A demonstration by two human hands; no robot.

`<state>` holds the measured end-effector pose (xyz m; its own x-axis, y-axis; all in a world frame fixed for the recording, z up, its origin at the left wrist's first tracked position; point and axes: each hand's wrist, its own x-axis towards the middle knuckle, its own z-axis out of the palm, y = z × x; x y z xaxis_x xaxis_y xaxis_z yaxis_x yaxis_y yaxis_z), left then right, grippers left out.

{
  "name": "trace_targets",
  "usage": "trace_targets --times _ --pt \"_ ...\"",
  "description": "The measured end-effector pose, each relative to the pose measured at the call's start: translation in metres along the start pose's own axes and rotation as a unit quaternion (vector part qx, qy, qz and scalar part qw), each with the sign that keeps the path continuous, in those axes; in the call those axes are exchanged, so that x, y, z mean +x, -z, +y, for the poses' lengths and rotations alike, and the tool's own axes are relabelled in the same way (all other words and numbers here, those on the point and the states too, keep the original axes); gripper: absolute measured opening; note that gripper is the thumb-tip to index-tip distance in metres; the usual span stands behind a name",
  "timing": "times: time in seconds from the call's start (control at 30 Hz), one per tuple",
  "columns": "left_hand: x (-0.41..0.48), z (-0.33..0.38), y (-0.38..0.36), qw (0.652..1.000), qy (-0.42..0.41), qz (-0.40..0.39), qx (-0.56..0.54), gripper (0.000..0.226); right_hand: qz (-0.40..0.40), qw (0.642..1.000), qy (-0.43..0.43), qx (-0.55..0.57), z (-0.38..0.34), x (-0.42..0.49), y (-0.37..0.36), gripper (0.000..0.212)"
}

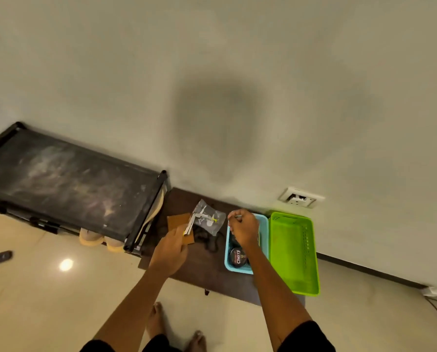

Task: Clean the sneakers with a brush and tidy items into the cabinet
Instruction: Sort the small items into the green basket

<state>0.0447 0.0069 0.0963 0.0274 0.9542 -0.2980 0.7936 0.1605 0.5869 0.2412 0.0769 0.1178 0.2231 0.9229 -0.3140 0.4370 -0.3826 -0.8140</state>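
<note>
A person stands barefoot over a dark mat [212, 273] laid against the wall. The left hand [170, 250] pinches a slim white piece [189, 227] over a brown square [178, 221], just beside a clear plastic bag [209, 217]. The right hand [244, 229] pinches a small white item [235, 217] (too small to name) above a blue basket [263, 222] holding a round tin [238, 256]. A green basket [293, 252] touches the blue one's right side. At left, pale shoes [93, 237] sit under a black rack [67, 179].
</note>
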Motion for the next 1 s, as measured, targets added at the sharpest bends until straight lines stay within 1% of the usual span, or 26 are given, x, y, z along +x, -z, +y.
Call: trace_targets --times 0.13,0.23,0.33,0.43,0.57,0.63,0.7,0.73,0.8,0.83,0.97,1.0 --pt "0.016 -0.023 -0.022 0.999 0.041 0.005 0.025 0.042 -0.048 0.995 -0.033 -0.077 0.044 0.016 -0.042 0.022" --pt "0.029 -0.037 -0.032 0.997 0.04 0.014 0.07 0.032 -0.088 0.987 -0.036 -0.128 0.068 0.031 -0.067 0.018" --pt "0.044 -0.049 -0.04 0.996 0.035 0.017 0.079 0.028 -0.122 0.977 -0.027 -0.172 0.078 0.049 -0.087 0.013" --pt "0.057 -0.064 -0.047 0.997 0.032 0.012 0.074 0.031 -0.148 0.962 -0.004 -0.229 0.075 0.067 -0.101 0.023" --pt "0.07 -0.084 -0.061 0.998 0.022 -0.022 0.054 0.053 -0.195 0.919 0.026 -0.342 0.077 0.086 -0.123 0.035" --pt "0.076 -0.093 -0.07 0.998 0.024 -0.041 0.045 0.061 -0.201 0.88 0.051 -0.427 0.083 0.093 -0.133 0.044" --pt "0.081 -0.101 -0.078 0.997 0.023 -0.063 0.046 0.068 -0.181 0.836 0.087 -0.511 0.088 0.098 -0.139 0.05" --pt "0.084 -0.105 -0.082 0.996 0.02 -0.07 0.049 0.07 -0.166 0.823 0.103 -0.533 0.091 0.1 -0.142 0.049" --pt "0.088 -0.112 -0.088 0.996 0.013 -0.075 0.055 0.072 -0.149 0.811 0.123 -0.553 0.093 0.101 -0.147 0.041" --pt "0.09 -0.114 -0.091 0.996 0.01 -0.073 0.056 0.071 -0.146 0.813 0.124 -0.55 0.094 0.1 -0.149 0.037" --pt "0.095 -0.122 -0.099 0.997 -0.001 -0.047 0.053 0.071 -0.15 0.86 0.084 -0.481 0.097 0.087 -0.147 0.029" --pt "0.097 -0.123 -0.102 0.998 -0.003 -0.039 0.052 0.071 -0.153 0.865 0.075 -0.471 0.099 0.084 -0.147 0.028"
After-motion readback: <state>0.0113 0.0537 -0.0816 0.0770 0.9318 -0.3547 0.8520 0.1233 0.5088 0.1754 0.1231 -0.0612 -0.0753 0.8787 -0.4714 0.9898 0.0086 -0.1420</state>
